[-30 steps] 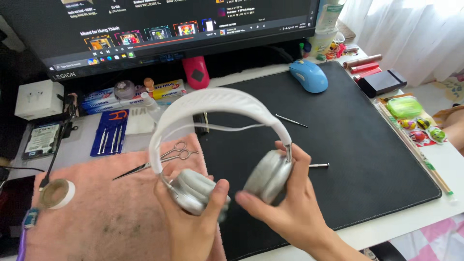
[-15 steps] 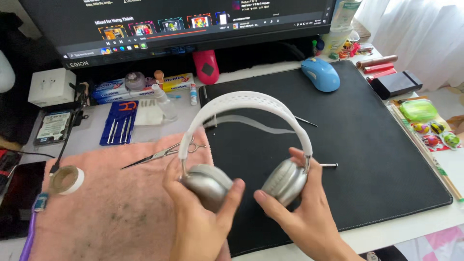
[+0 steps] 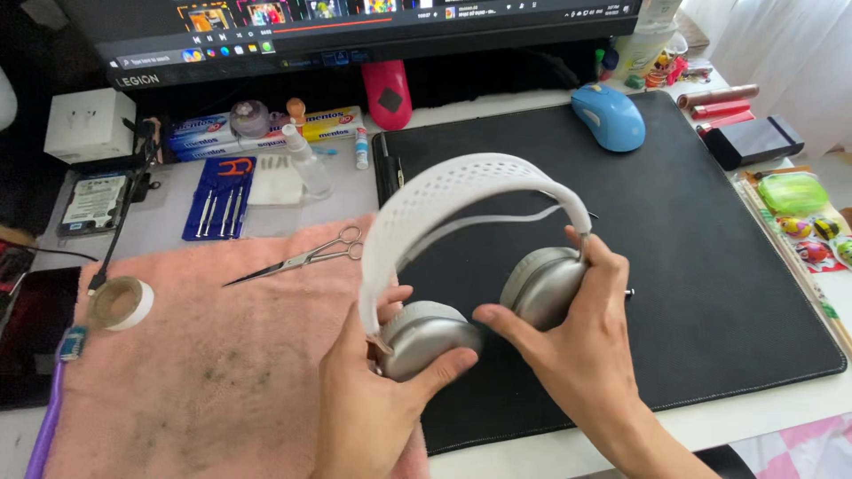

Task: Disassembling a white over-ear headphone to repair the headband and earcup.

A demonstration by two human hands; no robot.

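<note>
You grip headphones point(image 3: 470, 266) with matt, brushed-metal-looking cups and a perforated white band, above a fuzzy, stained pink cloth point(image 3: 204, 355) and a smooth, matt black mat point(image 3: 692, 266); steel scissors point(image 3: 297, 259) gleam.

White perforated headphones point(image 3: 479, 257) with silver cups, pink towel point(image 3: 204, 355), black mat point(image 3: 674, 248)

Single head-worn view, looking steeply down and forward over desk point(image 3: 497, 106), close above hands, monitor point(image 3: 355, 35) at top.
</note>
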